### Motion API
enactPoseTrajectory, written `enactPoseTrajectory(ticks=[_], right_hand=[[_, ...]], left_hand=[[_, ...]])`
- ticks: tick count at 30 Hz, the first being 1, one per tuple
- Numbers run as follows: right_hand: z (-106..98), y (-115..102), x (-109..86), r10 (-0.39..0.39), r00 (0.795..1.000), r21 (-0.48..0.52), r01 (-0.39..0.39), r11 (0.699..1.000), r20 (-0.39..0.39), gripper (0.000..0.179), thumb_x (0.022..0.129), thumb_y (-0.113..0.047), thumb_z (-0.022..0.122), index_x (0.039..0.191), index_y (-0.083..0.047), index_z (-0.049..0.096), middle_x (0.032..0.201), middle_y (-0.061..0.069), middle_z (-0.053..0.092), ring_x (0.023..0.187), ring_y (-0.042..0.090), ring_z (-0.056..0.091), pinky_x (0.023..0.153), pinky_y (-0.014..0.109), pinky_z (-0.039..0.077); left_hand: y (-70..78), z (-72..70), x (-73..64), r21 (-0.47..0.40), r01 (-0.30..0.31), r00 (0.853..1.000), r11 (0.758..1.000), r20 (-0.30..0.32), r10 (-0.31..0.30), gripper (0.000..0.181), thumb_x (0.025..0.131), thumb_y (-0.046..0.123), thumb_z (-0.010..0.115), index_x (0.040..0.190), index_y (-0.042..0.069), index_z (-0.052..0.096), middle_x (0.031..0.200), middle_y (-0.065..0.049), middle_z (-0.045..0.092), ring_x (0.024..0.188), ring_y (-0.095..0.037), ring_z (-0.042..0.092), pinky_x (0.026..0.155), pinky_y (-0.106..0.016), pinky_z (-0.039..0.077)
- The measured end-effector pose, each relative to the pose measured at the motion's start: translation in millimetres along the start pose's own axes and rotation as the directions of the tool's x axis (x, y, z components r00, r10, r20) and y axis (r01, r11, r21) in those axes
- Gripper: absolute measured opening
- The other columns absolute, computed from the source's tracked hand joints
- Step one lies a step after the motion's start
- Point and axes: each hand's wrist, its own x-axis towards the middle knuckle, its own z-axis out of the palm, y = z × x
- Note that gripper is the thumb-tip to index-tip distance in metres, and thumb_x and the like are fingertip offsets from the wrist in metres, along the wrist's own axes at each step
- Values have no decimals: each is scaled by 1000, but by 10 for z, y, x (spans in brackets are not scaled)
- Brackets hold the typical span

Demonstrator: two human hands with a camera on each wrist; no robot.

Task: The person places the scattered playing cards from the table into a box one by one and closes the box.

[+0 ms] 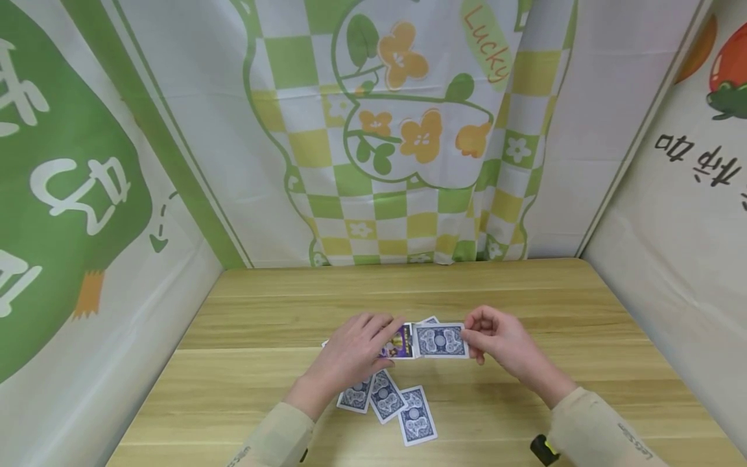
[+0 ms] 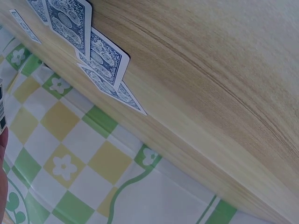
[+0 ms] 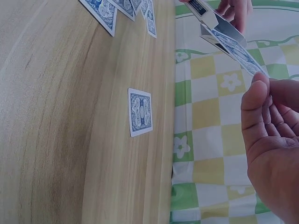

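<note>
My left hand (image 1: 355,347) grips a card box (image 1: 401,342) with a purple and yellow print, held above the table. Thumb and fingers of my right hand (image 1: 500,338) pinch the right end of a blue-backed playing card (image 1: 441,341). That card's other end lies at the box's open mouth. In the right wrist view, the card (image 3: 239,52) slants between the open flaps of the white box (image 3: 205,14) and my right fingertips (image 3: 257,86). Only a sliver of the left hand (image 2: 3,186) shows in the left wrist view.
Several blue-backed cards lie face down on the wooden table (image 1: 262,311), among them a front card (image 1: 417,416) and two nearer the left wrist. Another card (image 1: 430,320) peeks out behind the box. A printed curtain (image 1: 397,214) hangs along the table's far edge, with fabric walls on both sides.
</note>
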Motion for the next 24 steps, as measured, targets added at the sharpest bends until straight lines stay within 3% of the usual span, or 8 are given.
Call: enactPoseTrajectory(ticks=[6, 13, 24], right_hand=[[-1, -1, 8, 13, 1000, 19, -13, 1000, -12, 18, 96, -10, 70, 103, 2, 59, 85, 13, 62, 66, 18, 60, 55, 29, 57], [-9, 5, 15, 34, 999, 65, -33, 997, -23, 21, 94, -10, 70, 105, 4, 59, 85, 13, 63, 66, 17, 60, 55, 28, 56], [-27, -37, 6, 97, 995, 143, -92, 985, -34, 26, 94, -10, 71, 108, 7, 56, 85, 12, 63, 64, 16, 60, 54, 26, 54]], left_hand=[[2, 8, -2, 18, -19, 1000, 1000, 7, 19, 90, 78, 42, 87, 154, 14, 45, 136, -2, 59, 118, -20, 59, 106, -34, 51], [8, 16, -8, -13, -16, 1000, 1000, -11, 16, 93, 76, 37, 90, 154, 15, 44, 138, -3, 58, 119, -21, 58, 106, -35, 51], [8, 14, -2, 10, -39, 998, 999, -53, 40, 91, 73, 34, 92, 151, 14, 49, 134, -4, 61, 116, -24, 59, 105, -37, 52]])
